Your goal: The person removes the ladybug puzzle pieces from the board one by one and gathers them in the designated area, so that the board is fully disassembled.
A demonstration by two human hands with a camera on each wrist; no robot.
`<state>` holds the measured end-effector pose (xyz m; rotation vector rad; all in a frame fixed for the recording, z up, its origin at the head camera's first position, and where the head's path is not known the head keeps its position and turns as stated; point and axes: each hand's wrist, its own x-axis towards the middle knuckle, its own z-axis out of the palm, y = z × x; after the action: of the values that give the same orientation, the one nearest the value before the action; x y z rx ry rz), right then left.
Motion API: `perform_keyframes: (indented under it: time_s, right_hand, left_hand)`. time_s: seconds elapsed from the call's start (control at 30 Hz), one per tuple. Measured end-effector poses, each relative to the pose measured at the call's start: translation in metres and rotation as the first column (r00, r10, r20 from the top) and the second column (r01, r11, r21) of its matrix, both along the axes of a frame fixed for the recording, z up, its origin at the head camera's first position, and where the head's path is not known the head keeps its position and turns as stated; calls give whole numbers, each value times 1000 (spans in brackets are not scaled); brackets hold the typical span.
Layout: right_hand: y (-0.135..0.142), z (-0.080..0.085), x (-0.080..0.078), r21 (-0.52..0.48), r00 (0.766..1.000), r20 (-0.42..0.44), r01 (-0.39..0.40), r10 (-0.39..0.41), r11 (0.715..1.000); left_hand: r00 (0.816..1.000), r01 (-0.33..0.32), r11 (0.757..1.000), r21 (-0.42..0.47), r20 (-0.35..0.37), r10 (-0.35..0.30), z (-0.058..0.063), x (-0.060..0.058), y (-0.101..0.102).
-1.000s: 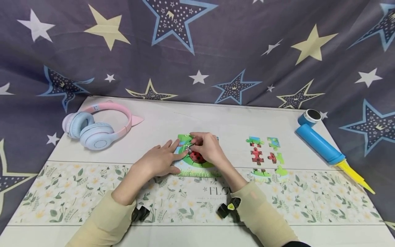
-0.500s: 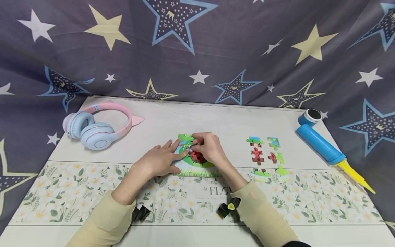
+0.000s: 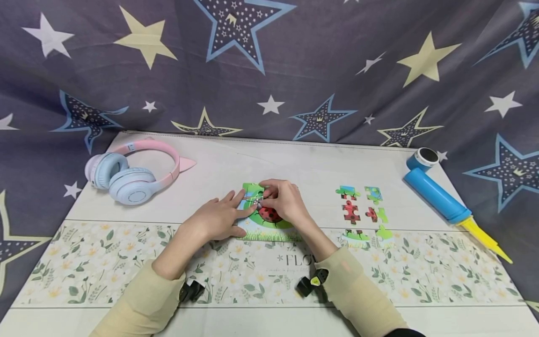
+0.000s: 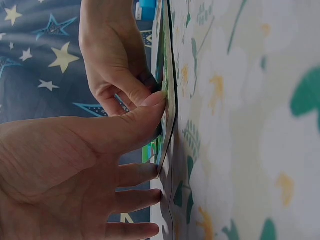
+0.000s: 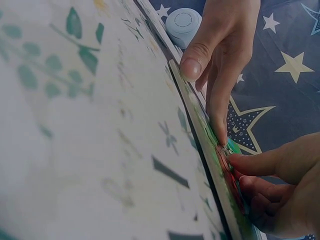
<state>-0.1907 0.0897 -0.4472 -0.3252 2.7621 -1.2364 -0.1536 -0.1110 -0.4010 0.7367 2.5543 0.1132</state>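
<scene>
A jigsaw puzzle board [image 3: 269, 234] with a ladybug on green leaf and grass lies flat on the table, its upper right part hidden by my right hand. My left hand [image 3: 221, 217] rests on the board's left side, fingers spread; in the left wrist view its thumb [image 4: 155, 99] presses the board's edge. With thumb and curled fingers, my right hand [image 3: 284, 199] pinches a puzzle piece at the ladybug's head; the hand covers most of it. Both hands' fingertips nearly meet there. Loose puzzle pieces [image 3: 351, 213], red, green and blue, lie apart to the right.
Pink and blue headphones [image 3: 134, 185] with cat ears lie at the left. A blue hand pump [image 3: 440, 196] with a yellow nozzle lies at the right, beside a blue round container [image 3: 422, 160]. A starry curtain [image 3: 269, 70] hangs behind the table.
My right hand shifts only very slightly over the board, its fingers still at the ladybug's head. The left hand and the loose pieces stay where they were.
</scene>
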Motion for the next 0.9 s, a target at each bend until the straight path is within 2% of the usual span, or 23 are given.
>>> perform_keyframes:
  time_s: [0.47,0.9]
  right_hand:
    - [1,1,-1,-2,999,19,36,-36,999]
    - [7,0,-7,-18,999,30,18,-17,1000]
  left_hand:
    - [1000,12,1000,9,-11,-12,0,0,-2]
    - [999,28,1000,10,-19,-28,-3,-3,-3]
